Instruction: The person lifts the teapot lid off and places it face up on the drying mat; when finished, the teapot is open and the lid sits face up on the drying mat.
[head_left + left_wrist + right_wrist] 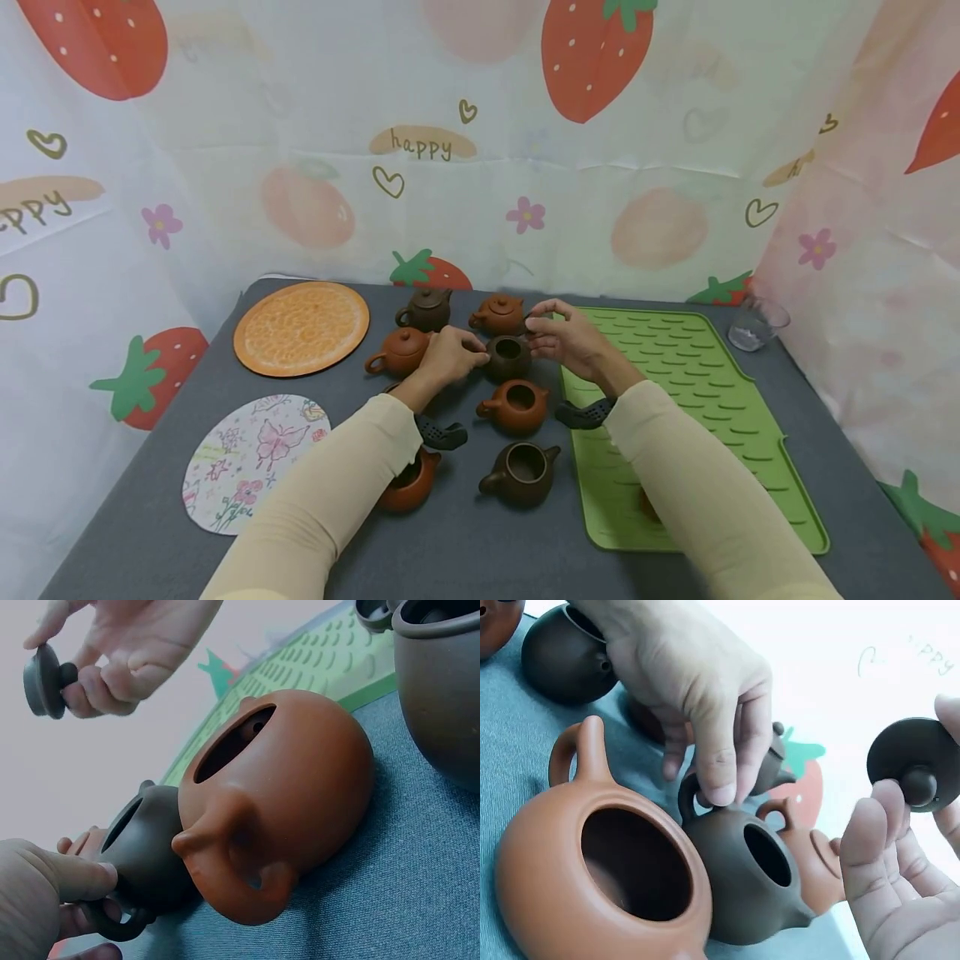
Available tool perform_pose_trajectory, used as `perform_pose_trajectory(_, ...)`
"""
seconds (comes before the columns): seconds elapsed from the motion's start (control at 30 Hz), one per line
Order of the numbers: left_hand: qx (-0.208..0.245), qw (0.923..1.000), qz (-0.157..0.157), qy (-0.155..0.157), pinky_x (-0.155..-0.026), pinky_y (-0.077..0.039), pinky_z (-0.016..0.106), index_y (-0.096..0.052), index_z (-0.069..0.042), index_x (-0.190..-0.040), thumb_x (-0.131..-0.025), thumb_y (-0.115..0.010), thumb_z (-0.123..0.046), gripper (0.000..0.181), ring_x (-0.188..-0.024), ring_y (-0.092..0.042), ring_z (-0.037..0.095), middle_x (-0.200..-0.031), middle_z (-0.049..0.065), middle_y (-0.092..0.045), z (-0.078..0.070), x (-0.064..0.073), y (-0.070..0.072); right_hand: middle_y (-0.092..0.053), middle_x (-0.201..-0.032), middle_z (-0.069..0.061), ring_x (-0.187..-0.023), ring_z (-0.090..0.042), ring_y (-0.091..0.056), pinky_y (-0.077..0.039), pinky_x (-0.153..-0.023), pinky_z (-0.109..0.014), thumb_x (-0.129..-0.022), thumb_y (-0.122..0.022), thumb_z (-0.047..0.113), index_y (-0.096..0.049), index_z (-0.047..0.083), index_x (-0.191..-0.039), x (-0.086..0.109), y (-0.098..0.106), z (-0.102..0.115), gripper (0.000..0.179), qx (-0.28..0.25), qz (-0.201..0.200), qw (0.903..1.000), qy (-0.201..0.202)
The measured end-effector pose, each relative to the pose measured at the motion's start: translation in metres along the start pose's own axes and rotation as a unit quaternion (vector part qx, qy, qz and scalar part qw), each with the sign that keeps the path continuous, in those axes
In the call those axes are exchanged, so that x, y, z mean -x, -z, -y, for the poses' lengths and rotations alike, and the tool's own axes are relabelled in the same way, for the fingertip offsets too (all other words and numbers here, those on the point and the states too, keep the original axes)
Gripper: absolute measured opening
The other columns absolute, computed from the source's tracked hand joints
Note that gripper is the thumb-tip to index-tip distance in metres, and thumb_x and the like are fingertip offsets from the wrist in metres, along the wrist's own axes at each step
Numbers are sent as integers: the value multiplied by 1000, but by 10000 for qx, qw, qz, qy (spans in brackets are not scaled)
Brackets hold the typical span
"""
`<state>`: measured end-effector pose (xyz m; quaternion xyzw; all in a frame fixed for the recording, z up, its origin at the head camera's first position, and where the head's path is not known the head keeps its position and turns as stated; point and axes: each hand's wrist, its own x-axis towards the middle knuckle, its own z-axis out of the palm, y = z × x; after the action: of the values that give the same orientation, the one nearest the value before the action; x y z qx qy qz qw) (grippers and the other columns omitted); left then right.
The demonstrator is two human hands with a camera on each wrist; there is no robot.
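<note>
In the head view my left hand (452, 357) pinches the handle of a dark brown teapot (507, 367), which stands lidless on the table. My right hand (567, 340) is raised just right of that pot. Its fingers hold a round dark lid (911, 761) by the edge and knob, tipped on its side and apart from the pot. In the left wrist view, thumb and fingers meet at the dark handle (124, 928). Nearer me stands a reddish lidless teapot (517, 408); behind the dark pot sits a reddish lidded teapot (498, 317).
A dark lidded teapot (429, 310) and a reddish one (403, 352) stand left. Nearer are a dark open teapot (525, 477) and a partly hidden reddish one (411, 492). A green mat (675, 375), a glass (752, 327), an orange round mat (303, 329) and a butterfly mat (255, 458) lie around.
</note>
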<state>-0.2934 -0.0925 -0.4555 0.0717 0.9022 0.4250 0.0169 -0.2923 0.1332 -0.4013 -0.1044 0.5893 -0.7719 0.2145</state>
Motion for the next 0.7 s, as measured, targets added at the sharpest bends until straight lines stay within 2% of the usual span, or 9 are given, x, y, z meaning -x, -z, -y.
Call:
perform_pose_trajectory(0.17, 10, 10000, 40, 20, -61, -50, 32, -77, -12, -91, -88, -74, -21, 10, -70, -60, 15, -80, -1, -67, -2, 1, 1, -55, -99, -18, -81, -28, -63, -51, -82, -46, -94, -57, -5, -44, 4, -112, 7, 2, 9, 25, 123, -21, 9999, 0)
perform_pose_trajectory(0.33, -20, 10000, 36, -11, -61, -49, 32, -77, -12, -91, -88, -74, -20, 9, -70, -60, 16, -80, 0, -67, -4, 3, 4, -52, -111, -22, -99, -39, -60, -44, -93, -52, -92, -56, -9, -42, -3, -126, 15, 4, 17, 37, 367, 84, 9993, 46)
perform_pose_trajectory(0.47, -40, 10000, 44, 3, -60, -49, 32, -77, -12, -92, -88, -74, -20, 9, -70, -60, 16, -79, 0, -67, -5, 4, 5, -54, -114, -23, -103, -40, -59, -42, -94, -53, -91, -56, -12, -40, -10, -131, 24, 6, 23, 44, 556, 198, 9982, 115)
perform_pose_trajectory(0.6, -57, 10000, 62, 7, -62, -49, 33, -76, -12, -93, -88, -73, -20, 9, -71, -60, 16, -81, -1, -67, -4, 4, 4, -55, -113, -24, -104, -38, -59, -44, -93, -52, -90, -57, -14, -43, -10, -129, 32, 10, 29, 42, 868, 323, 9954, 224)
perform_pose_trajectory(0.7, -71, 10000, 68, -9, -64, -49, 33, -77, -12, -93, -89, -73, -20, 10, -73, -60, 16, -82, -1, -67, -4, 3, 4, -57, -113, -26, -104, -37, -60, -45, -91, -51, -89, -59, -12, -46, -7, -126, 40, 14, 36, 40, 1299, 343, 9905, 292)
